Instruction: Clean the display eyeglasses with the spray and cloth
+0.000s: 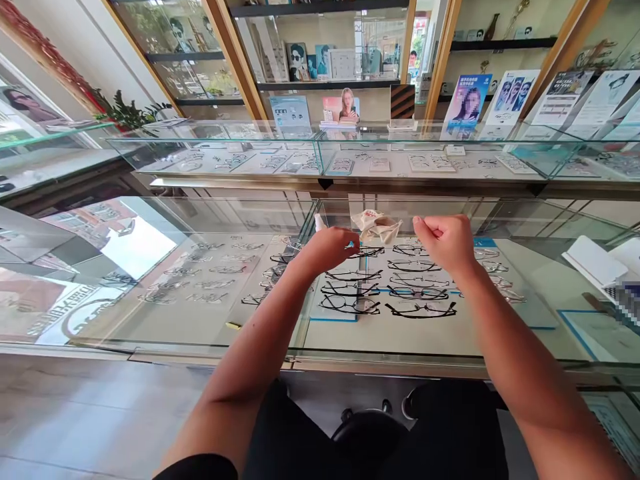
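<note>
My left hand (336, 245) hovers over the glass counter with its fingers curled downward and closed. Their tips are partly hidden, so I cannot make out what they hold, if anything. To its right, my right hand (447, 241) is closed in a fist with the thumb on top; its inside is hidden. Between and a little beyond the hands lies a crumpled beige cloth (377, 227) with reddish print. Just behind my left hand stands a small white bottle (319, 222), partly covered. Below both hands, rows of dark-framed eyeglasses (420, 309) show through the glass.
The glass display counter (400, 343) runs across in front of me. An open white box (597, 260) is at the right. Farther back, another glass showcase (320, 157) holds more glasses, with upright posters (467, 103) on top. A dark stool (370, 430) is between my legs.
</note>
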Demonstrator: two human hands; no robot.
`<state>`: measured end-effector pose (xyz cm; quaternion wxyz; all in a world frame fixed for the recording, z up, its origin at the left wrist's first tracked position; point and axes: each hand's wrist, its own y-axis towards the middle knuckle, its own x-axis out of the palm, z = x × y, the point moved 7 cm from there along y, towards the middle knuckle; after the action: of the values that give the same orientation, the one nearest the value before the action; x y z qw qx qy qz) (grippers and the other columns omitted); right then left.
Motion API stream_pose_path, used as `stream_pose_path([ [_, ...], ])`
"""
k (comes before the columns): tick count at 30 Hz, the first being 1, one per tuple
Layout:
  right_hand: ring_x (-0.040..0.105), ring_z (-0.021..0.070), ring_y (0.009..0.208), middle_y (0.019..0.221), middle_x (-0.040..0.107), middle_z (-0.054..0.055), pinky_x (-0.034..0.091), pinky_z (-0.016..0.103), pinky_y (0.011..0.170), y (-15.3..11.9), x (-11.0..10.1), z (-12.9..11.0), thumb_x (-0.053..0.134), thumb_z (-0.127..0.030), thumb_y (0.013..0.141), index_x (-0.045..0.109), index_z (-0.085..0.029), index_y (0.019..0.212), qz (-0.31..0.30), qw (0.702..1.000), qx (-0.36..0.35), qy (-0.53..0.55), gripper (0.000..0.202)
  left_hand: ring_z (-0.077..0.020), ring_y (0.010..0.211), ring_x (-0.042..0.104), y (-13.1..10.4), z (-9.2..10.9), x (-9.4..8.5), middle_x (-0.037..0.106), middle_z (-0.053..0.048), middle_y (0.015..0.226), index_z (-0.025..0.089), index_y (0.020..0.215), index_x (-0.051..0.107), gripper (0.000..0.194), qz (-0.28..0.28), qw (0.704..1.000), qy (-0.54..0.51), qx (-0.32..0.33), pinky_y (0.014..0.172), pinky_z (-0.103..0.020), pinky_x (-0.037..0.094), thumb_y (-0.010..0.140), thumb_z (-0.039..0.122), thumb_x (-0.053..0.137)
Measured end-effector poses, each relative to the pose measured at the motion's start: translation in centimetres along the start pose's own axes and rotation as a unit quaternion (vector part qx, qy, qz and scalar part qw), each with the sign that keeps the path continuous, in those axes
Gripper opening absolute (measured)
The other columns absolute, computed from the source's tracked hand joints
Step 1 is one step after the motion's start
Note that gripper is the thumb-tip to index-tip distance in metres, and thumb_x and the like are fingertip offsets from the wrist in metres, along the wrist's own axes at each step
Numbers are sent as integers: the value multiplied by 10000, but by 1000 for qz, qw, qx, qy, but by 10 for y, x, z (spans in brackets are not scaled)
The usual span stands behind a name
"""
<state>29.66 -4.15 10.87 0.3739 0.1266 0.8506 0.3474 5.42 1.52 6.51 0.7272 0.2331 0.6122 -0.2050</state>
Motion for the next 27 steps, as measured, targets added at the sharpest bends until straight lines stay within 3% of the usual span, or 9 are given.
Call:
stream_pose_path([
  [5,142,156,623,606,130,-48,183,386,618,3,2,9,574,-413,995,175,-265,608,-8,1000,14,-1,576,-258,994,777,1,-5,20,882,-62,1120,252,1110,886,216,-81,996,32,-30,871,-342,521,1030,258,686],
  [9,135,159,626,610,125,-52,186,381,617,2,4,8,567,-417,1003,178,-265,611,-17,1000,18,2,573,-283,1042,789,0,-8,30,881,-71,1147,266,1120,896,224,-108,992,51,-39,864,-347,531,1025,272,693],
  [19,139,163,642,595,149,-51,192,376,615,-4,18,13,555,-424,1000,171,-268,620,-55,998,34,7,562,-285,1034,802,-1,-6,32,882,-85,1130,262,1123,905,225,-114,991,51,-41,851,-336,542,1000,276,716],
  [27,154,154,623,573,176,-52,189,374,624,-11,36,20,531,-430,1011,185,-263,624,-98,994,40,1,546,-294,952,797,1,-16,23,870,-122,1029,222,1270,865,335,-29,993,20,-114,816,-369,569,1073,301,606],
])
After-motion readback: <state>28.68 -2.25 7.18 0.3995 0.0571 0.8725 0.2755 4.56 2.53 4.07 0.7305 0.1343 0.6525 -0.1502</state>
